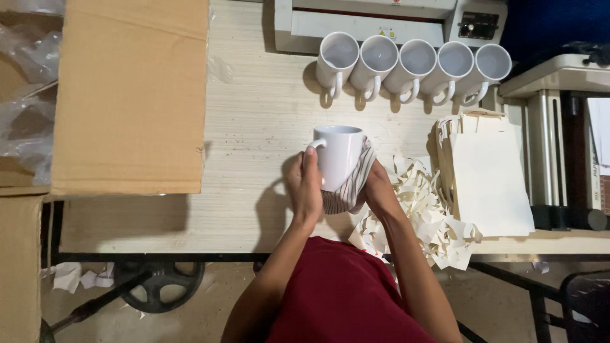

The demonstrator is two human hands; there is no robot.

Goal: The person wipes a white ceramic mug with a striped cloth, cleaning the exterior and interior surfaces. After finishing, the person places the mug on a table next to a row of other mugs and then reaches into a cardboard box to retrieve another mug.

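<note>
I hold a white mug (338,154) upright above the pale wooden table (254,127). My left hand (305,188) grips the mug by its handle side. My right hand (376,188) presses a striped cloth (353,185) against the mug's right side and underside. A row of several white mugs (413,66) lies farther back on the table, mouths toward me, handles down.
A large open cardboard box (130,95) covers the table's left part. Paper scraps (427,216) and a stack of cream paper bags (489,178) lie to the right. A white machine (381,19) stands at the back. A grey rack (559,146) stands at the right edge.
</note>
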